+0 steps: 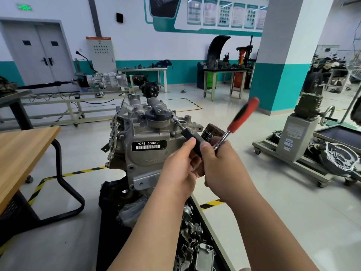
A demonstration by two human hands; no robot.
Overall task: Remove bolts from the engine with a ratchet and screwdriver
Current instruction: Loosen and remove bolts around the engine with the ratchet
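open floor (273, 192) right of engine (144, 133), wooden table (21, 153) left

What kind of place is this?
Probably a car-mechanics training workshop: a bare engine up front, a gearbox on a rack behind it, and cluttered workbenches.

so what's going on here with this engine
A person is working on the engine with both hands. The left hand grips a black driver whose shaft tip meets the engine top beside the oil cap. The right hand holds the red-handled ratchet at the driver's rear end; its handle is blurred.
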